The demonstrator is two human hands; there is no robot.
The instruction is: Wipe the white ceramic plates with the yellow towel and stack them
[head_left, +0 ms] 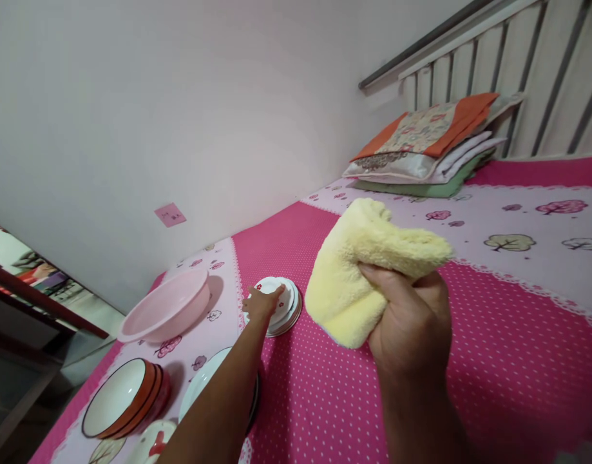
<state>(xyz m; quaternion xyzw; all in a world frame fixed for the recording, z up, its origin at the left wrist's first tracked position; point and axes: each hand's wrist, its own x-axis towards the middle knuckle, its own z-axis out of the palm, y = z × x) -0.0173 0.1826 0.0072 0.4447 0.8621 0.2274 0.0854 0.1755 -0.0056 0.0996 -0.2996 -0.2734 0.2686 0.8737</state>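
Observation:
My right hand (411, 322) is raised above the bed and closed around a fluffy yellow cloth (363, 270), which bunches out to the left and over the fingers. My left hand (263, 303) reaches far forward with its fingers on the rim of a small stack of white saucers with red flowers (282, 308). Whether those fingers grip the top saucer or only touch it is unclear. My left forearm crosses over a stack of larger white plates (203, 383).
A pink plastic basin (165, 306) lies by the wall. Stacked orange-rimmed bowls (124, 399) sit at the near left, with another small dish (153, 441) below them. The pink dotted bedsheet (493, 361) spreads to the right. Folded pillows (426, 148) rest at the headboard.

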